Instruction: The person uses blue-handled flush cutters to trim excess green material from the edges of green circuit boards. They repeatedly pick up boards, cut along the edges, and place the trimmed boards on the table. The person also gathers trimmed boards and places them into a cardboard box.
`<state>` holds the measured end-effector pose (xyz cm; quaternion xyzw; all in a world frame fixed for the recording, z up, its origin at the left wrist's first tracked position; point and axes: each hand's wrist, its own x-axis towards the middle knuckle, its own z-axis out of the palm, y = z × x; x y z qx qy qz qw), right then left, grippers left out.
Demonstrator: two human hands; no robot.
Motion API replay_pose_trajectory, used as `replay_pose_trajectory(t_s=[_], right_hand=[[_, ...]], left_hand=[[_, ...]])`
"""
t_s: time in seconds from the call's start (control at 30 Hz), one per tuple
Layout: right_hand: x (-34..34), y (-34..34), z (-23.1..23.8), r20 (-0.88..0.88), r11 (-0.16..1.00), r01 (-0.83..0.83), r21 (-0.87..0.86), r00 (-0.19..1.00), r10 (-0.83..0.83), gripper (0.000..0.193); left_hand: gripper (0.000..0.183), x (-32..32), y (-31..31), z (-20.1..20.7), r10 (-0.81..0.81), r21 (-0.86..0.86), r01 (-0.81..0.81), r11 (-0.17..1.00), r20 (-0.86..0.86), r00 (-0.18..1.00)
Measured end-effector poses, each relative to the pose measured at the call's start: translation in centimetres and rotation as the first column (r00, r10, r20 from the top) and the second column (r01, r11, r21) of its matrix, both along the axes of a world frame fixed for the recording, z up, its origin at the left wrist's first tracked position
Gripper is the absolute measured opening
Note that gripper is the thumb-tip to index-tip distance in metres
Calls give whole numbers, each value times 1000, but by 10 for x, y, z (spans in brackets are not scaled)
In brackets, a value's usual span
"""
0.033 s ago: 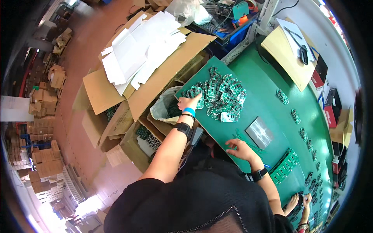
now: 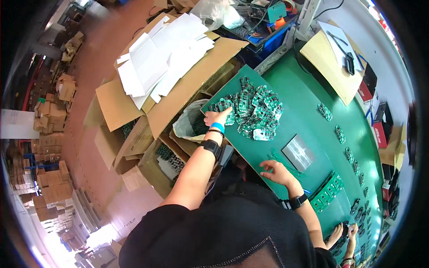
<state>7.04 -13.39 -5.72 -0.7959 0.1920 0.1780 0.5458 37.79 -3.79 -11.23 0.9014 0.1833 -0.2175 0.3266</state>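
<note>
My left hand (image 2: 217, 117) reaches to the left edge of the green table and grips a cluster of small green circuit boards (image 2: 228, 117); its fingertips are partly hidden. Beside that cluster is a heaped pile of similar circuit boards (image 2: 257, 109). My right hand (image 2: 277, 173) hovers near the table's front edge, its fingers loosely bent and apart, holding nothing. Close to it lie thin green strips (image 2: 288, 166) and a flat silvery metal plate (image 2: 298, 152). Further right is a green board panel (image 2: 327, 190).
Left of the table stand open cardboard boxes (image 2: 196, 85), one topped with white sheets (image 2: 165, 56), and a white bag (image 2: 190, 120). Single boards (image 2: 339, 133) line the table's far side. Another person's hands (image 2: 344, 234) work at the lower right. Pliers (image 2: 348, 62) lie on a cardboard sheet.
</note>
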Motion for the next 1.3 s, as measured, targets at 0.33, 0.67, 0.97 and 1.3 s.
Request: replay_pose_trajectory(t_s=[0.33,0.67,0.97,1.3], right_hand=[[-10,-6,-5,11,1000,16,-9,1000,-16,35],[-14,4,-15,-48,999,-29,-43,998,27,37],[31,27,-49,-18,988,-153,-4,988,153,33],[86,48,-87,-32,861,-276,-428,956,290,9]], left_hand=[[97,-3,4,-27,57,-378,8,926,158,986],[48,8,46,-30,-98,-955,-110,277,-142,985],[91,-22,159,118,-431,-999,33,9,26,902],[48,174,434,202,434,-894,176,411,362,825]])
